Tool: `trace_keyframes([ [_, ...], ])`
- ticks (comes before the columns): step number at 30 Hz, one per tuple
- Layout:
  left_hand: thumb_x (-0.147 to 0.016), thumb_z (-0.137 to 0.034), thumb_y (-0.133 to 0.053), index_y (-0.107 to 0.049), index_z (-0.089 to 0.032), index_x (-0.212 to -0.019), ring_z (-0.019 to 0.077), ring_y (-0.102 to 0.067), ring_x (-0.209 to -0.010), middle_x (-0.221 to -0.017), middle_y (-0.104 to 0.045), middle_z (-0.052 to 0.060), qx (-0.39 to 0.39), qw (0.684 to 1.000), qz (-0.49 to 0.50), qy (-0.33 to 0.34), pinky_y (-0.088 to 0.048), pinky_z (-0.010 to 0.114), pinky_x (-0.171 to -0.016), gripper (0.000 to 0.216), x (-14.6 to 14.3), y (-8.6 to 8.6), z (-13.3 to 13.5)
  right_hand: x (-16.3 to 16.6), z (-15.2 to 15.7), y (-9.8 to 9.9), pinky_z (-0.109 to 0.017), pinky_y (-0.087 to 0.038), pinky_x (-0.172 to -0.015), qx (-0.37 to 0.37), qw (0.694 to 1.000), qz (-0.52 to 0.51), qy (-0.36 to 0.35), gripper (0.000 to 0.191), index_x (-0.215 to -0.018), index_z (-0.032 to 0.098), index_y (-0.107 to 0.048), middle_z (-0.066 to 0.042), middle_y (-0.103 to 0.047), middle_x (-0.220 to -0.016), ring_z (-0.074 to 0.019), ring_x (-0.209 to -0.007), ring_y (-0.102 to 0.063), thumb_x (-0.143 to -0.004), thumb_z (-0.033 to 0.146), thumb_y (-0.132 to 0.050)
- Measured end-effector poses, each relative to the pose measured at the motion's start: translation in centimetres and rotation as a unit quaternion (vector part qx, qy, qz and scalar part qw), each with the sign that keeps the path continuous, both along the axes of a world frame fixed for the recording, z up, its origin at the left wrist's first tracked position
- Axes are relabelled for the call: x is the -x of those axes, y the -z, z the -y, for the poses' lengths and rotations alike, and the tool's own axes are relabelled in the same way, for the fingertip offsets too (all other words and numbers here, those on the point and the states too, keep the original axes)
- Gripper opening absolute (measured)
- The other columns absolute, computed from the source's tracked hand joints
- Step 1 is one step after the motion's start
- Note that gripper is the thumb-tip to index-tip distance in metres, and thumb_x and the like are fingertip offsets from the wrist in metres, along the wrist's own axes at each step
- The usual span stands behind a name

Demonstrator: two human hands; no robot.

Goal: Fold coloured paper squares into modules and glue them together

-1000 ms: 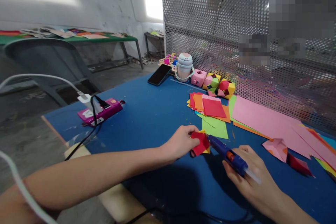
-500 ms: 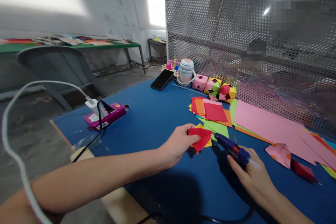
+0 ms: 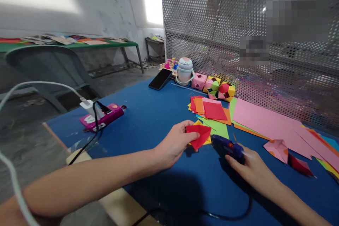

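Observation:
Between the thumb and fingers of my left hand (image 3: 173,144) is a folded paper piece (image 3: 200,135), red in front with yellow points behind it. My right hand (image 3: 255,167) is wrapped round a dark blue glue gun (image 3: 227,145) with a glue stick poking out of its back. The gun's nozzle points left, close to the right corner of the folded paper; whether it touches I cannot tell. Behind the folded piece lies a stack of red, orange and pink paper squares (image 3: 212,109), with a green sheet (image 3: 221,131) partly under it.
Pink sheets (image 3: 265,116) and folded paper pieces (image 3: 277,148) lie to the right. Paper balls (image 3: 226,91), a white flask (image 3: 184,70) and a phone (image 3: 160,79) stand along the back. A purple power strip (image 3: 103,116) sits at left; the gun's black cable (image 3: 225,217) crosses the front.
The view has shifted slightly, so everything sits a little further left. The glue gun looks tilted flatter, its nozzle still near the folded paper. Both hands keep their hold.

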State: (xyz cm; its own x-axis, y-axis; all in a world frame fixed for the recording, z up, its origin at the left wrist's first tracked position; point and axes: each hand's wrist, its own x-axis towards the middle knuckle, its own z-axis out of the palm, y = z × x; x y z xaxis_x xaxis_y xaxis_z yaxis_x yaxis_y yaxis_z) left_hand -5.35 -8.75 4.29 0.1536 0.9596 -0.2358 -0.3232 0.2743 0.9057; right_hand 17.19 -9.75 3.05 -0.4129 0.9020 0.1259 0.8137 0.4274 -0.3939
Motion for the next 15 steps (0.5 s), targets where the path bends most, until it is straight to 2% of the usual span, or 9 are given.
trace_keyframes([
  [2, -0.068, -0.008, -0.058, -0.046, -0.015, -0.076, 0.0073, -0.056, -0.044, -0.063, -0.059, -0.001, -0.001, 1.0, 0.003, -0.011, -0.043, 0.015, -0.039, 0.016, 0.2, -0.4, -0.1, 0.0, 0.0, 0.2, -0.028, -0.046, -0.054, 0.007, 0.998, -0.055, 0.032, 0.025, -0.079, 0.019, -0.06, -0.002, -0.064, -0.071, -0.0175, -0.062, -0.057, -0.084, 0.038, -0.045],
  [7, -0.069, -0.008, -0.059, -0.047, -0.015, -0.075, 0.0063, -0.054, -0.045, -0.065, -0.059, -0.001, -0.039, 0.998, 0.038, -0.044, -0.044, 0.016, -0.038, 0.016, 0.7, -1.7, -0.4, 0.4, -0.1, -0.5, -0.027, -0.041, -0.045, -0.041, 0.985, -0.148, 0.081, 0.03, -0.077, 0.016, -0.063, -0.003, -0.061, -0.062, -0.0162, -0.053, -0.053, -0.08, 0.042, -0.047],
  [11, -0.068, -0.006, -0.061, -0.049, -0.014, -0.078, 0.0065, -0.054, -0.048, -0.068, -0.06, -0.001, -0.08, 0.994, 0.05, -0.063, -0.046, 0.016, -0.04, 0.017, 1.3, -2.4, -0.9, 2.1, -1.6, -0.6, -0.025, -0.039, -0.045, -0.041, 0.989, -0.13, 0.055, 0.029, -0.077, 0.015, -0.063, -0.002, -0.059, -0.061, -0.0155, -0.053, -0.052, -0.081, 0.039, -0.047],
  [15, -0.067, -0.007, -0.061, -0.05, -0.013, -0.08, 0.0073, -0.055, -0.05, -0.07, -0.06, 0.0, -0.098, 0.99, 0.043, -0.089, -0.046, 0.016, -0.041, 0.018, 1.8, -2.4, -1.6, 4.8, -4.1, 0.4, -0.024, -0.039, -0.05, -0.023, 0.996, -0.084, 0.0, 0.023, -0.074, 0.017, -0.061, -0.002, -0.06, -0.065, -0.0145, -0.057, -0.052, -0.08, 0.036, -0.048],
])
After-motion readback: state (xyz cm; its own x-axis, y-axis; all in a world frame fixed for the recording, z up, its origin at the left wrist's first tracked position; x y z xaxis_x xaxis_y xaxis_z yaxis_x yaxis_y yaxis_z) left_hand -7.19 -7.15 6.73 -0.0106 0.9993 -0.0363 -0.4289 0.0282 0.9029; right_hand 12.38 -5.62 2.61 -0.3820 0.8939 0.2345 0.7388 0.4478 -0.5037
